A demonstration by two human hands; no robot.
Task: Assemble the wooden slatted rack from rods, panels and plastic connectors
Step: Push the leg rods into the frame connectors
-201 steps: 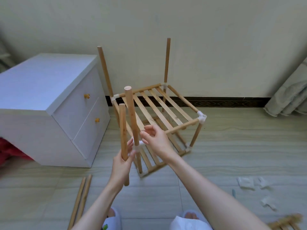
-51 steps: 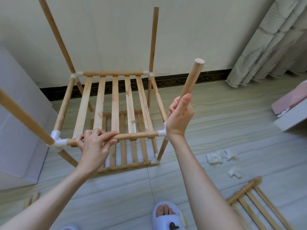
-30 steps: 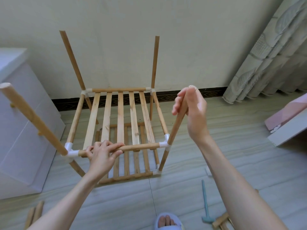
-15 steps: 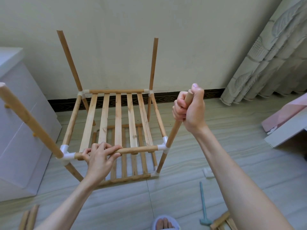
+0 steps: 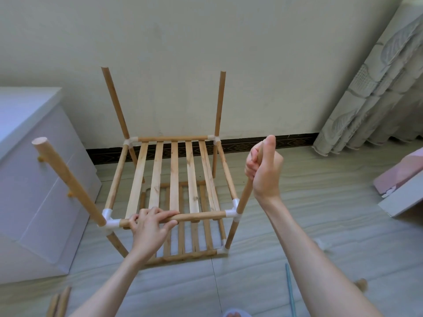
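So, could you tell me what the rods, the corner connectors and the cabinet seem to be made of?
Rods: pale, apparently unvarnished wood, with grain and matte round ends. Connectors: white plastic, smooth, slightly glossy moulded elbows. Cabinet: probably white laminated or painted board; flat, even surface, small wooden-looking knobs.

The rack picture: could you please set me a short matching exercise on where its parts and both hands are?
Things:
1. Left hand
2. Right hand
3. Lower panel
4. Spare rods

Places:
A. on the floor, bottom left
B. gripping the front right upright rod
C. beneath the upper panel
D. holding the front crossbar

Pairs: 1-D, 2-B, 3-C, 4-A
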